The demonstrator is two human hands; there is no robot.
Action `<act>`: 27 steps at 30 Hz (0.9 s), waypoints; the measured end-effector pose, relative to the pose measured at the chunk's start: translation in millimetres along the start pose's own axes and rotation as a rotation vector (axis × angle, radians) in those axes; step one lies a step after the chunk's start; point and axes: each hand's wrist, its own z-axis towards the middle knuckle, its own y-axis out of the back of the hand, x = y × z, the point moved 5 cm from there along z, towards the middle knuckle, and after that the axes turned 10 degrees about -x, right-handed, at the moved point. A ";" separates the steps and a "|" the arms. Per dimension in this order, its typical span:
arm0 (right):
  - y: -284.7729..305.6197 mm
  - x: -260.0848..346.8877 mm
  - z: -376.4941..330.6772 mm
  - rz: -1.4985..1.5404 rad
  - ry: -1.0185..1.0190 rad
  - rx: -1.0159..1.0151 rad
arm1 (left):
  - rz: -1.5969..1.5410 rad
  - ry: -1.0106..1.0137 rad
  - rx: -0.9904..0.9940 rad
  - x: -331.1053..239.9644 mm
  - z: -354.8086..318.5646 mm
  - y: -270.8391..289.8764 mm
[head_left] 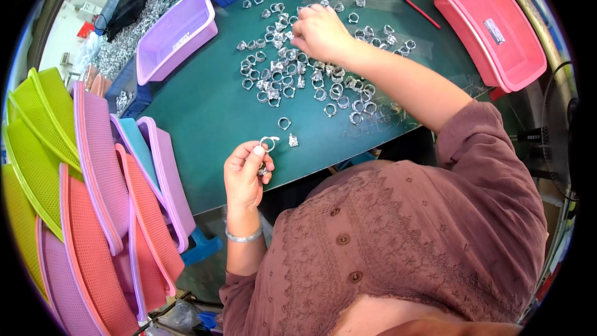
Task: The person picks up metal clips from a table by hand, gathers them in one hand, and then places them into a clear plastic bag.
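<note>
My left hand is closed near the front edge of the green table. Thumb and forefinger pinch a silvery ring-shaped metal part, and more metal shows under the curled fingers. Just beyond lie a loose ring part and a small blocky metal piece. My right hand reaches into the far side of a spread pile of silvery ring parts. Its fingers are bent down among them; what the fingertips hold, if anything, is hidden.
Red-handled pliers lie at the far right, beside a pink plastic basket. A purple basket stands far left. Stacked green, purple and coral baskets crowd the left side. Beyond them is a large heap of silvery parts.
</note>
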 end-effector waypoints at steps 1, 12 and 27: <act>-7.4 -5.7 8.3 -0.068 -0.026 0.061 | -0.004 0.001 -0.007 0.5 0.1 -0.1; -14.2 -31.7 21.5 0.522 -0.460 0.312 | 0.092 -0.053 -0.065 -1.2 3.7 6.5; -17.3 111.2 -51.8 1.200 -0.415 0.817 | 0.065 0.027 -0.084 -1.1 18.7 4.7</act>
